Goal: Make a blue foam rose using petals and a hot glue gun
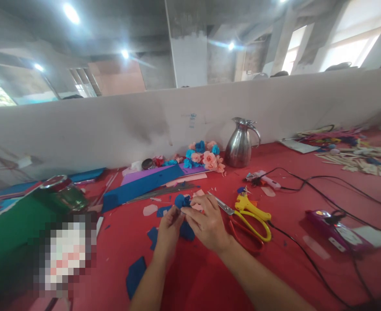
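Note:
Between both hands, over the red table, is a small dark blue paper flower (186, 201) with a rounded petal standing out on its left. My left hand (171, 222) pinches it from below left. From the right, the fingers of my right hand (206, 218) close on its other side; the fingertips partly cover it. Cut blue paper pieces (186, 232) lie beneath and around the hands. Just right of my right hand rest scissors (250, 224) with one yellow and one red handle, beside a yellow glue gun (250, 205).
Pink and blue paper flowers (206, 156) are heaped by the partition, next to a steel jug (239, 147). A blue paper strip (141, 188) and a glass jar (64, 194) lie left. A purple power strip (338, 233) and black cables (303, 255) spread across the right.

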